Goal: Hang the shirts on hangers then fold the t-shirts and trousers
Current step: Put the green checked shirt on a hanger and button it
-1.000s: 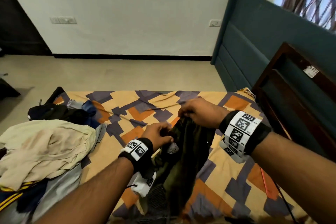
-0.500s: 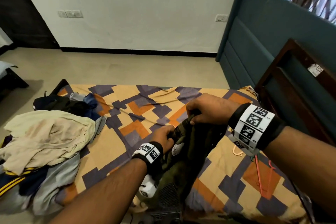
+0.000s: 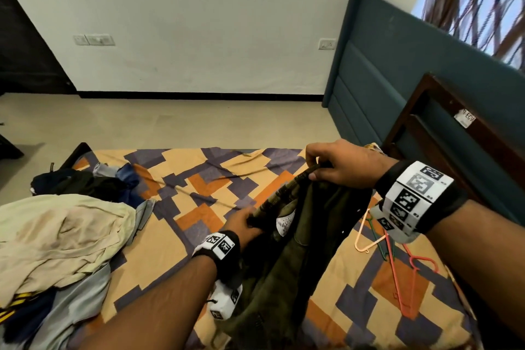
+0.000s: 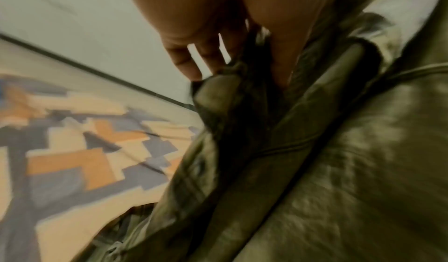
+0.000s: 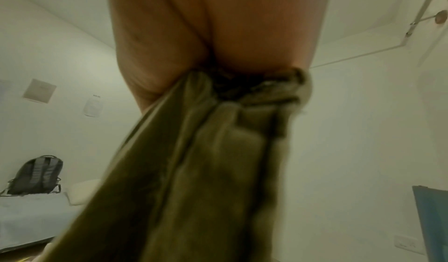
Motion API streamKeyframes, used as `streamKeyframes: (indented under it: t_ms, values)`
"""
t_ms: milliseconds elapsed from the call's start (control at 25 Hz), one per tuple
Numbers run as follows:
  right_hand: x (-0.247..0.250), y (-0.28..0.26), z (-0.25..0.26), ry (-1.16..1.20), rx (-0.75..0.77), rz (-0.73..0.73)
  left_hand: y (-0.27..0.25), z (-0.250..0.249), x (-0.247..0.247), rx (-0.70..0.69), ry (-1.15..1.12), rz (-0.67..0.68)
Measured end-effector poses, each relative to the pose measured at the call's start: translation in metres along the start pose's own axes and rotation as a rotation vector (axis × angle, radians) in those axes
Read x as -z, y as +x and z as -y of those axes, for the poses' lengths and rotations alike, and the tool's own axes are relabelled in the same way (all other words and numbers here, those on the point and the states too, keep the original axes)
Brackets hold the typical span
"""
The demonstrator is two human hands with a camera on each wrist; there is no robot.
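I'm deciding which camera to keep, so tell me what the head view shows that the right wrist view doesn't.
Only the head view shows the left hand, the patterned bedsheet, the clothes pile and the hangers lying on the sheet. Only the right wrist view shows a backpack by the wall. Both show the right hand gripping the olive garment, which hangs below it.

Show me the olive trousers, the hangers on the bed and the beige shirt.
olive trousers (image 3: 287, 258): head view, hanging leg cloth.
hangers (image 3: 366, 231): head view, pale hanger's arm.
beige shirt (image 3: 62, 233): head view, crumpled middle.
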State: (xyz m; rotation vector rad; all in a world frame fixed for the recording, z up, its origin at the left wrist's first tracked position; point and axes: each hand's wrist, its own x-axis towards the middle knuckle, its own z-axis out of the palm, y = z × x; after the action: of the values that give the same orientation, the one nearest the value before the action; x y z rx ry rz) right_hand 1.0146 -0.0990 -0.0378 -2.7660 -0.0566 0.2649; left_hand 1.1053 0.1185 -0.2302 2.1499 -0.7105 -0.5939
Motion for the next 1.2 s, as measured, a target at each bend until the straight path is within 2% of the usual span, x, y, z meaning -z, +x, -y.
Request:
streamKeyframes:
  t_ms: [80,120,200,280,440,560,600,680,720,760,840,880,920,1000,1080,1120,1200]
  values:
    - [0.008,-0.006,0.004,-0.004,-0.017,-0.055,-0.003,0.007,0.008,0.099,-0.194,-0.128]
    - [0.013,-0.011,0.006,-0.018,-0.032,-0.089,-0.006,0.009,0.017,0.1,-0.307,-0.168]
    - [0.019,-0.021,0.004,-0.03,-0.076,-0.129,-0.015,0.011,0.043,0.034,-0.449,-0.204]
    - [0.022,-0.032,0.007,-0.021,-0.114,-0.166,-0.027,0.011,0.072,-0.045,-0.443,-0.238]
    - [0.006,-0.042,0.02,-0.006,-0.104,-0.23,-0.053,0.012,0.119,-0.31,-0.034,-0.379]
    - [-0.003,-0.049,0.034,0.096,-0.147,-0.222,-0.065,0.006,0.152,-0.306,0.208,-0.328]
    - [-0.008,-0.053,0.04,0.105,-0.134,-0.283,-0.07,0.006,0.163,-0.307,0.286,-0.349]
    - [-0.03,-0.063,0.047,0.045,-0.098,-0.569,-0.086,0.011,0.176,-0.457,0.424,-0.516]
    - [-0.048,-0.066,0.046,-0.024,-0.096,-0.635,-0.095,0.011,0.178,-0.496,0.449,-0.549]
    - [-0.073,-0.07,0.044,-0.085,-0.129,-0.551,-0.103,0.016,0.174,-0.477,0.502,-0.49]
    - [-0.125,-0.079,0.04,-0.016,-0.256,-0.062,-0.12,0.042,0.156,-0.374,0.704,-0.169]
    - [-0.141,-0.083,0.034,0.054,-0.266,-0.003,-0.129,0.056,0.15,-0.333,0.676,-0.036]
    - [-0.149,-0.087,0.031,0.136,-0.265,-0.037,-0.134,0.07,0.147,-0.35,0.634,0.023]
    - [-0.148,-0.102,0.037,0.25,-0.26,-0.086,-0.146,0.09,0.15,-0.376,0.313,-0.051]
    - [-0.138,-0.115,0.045,0.38,-0.265,0.034,-0.157,0.089,0.152,-0.366,0.134,-0.055]
    - [-0.131,-0.124,0.046,0.468,-0.253,0.14,-0.162,0.084,0.152,-0.359,0.089,-0.009]
    - [-0.111,-0.141,0.042,0.645,-0.276,0.241,-0.168,0.062,0.156,-0.329,0.071,0.137]
